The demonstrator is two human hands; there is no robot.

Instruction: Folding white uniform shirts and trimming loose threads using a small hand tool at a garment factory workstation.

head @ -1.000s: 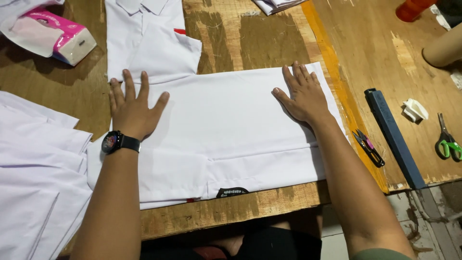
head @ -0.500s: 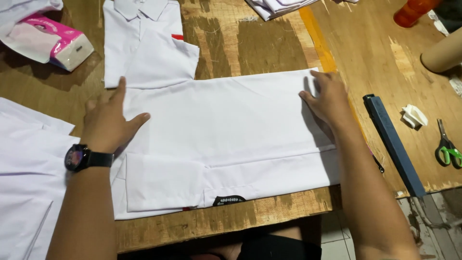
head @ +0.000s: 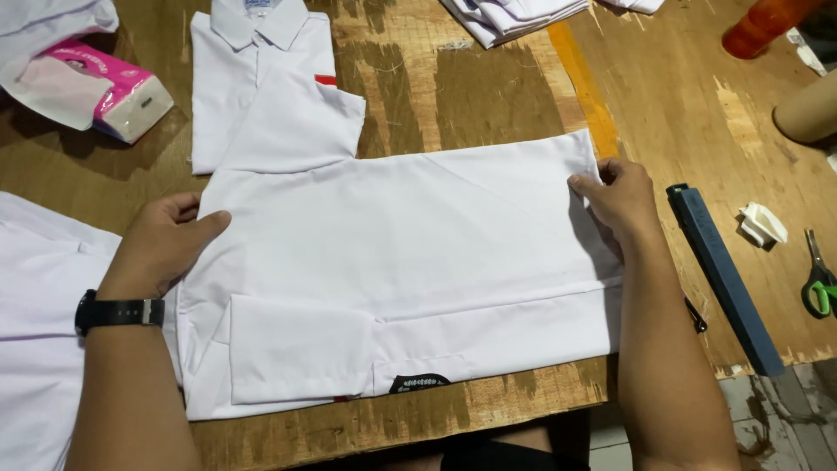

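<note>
Worn wooden worktop (head: 488,78) seen from above, with a white shirt (head: 392,262) laid flat across its near edge, long axis running left to right between the two hands. Left hand (head: 170,240) curls over the shirt's left edge, thumb on top of the cloth, fingers tucked at the fold; right hand (head: 619,196) pinches the far right corner between thumb and fingers. Each hand thus lies at one end of the long axis, neither nearer the middle. Beyond the left hand: a second white shirt (head: 261,78), collar up, and a pink tissue pack (head: 109,87). Beyond the right hand: a blue bar (head: 719,279) and green-handled scissors (head: 818,283).
</note>
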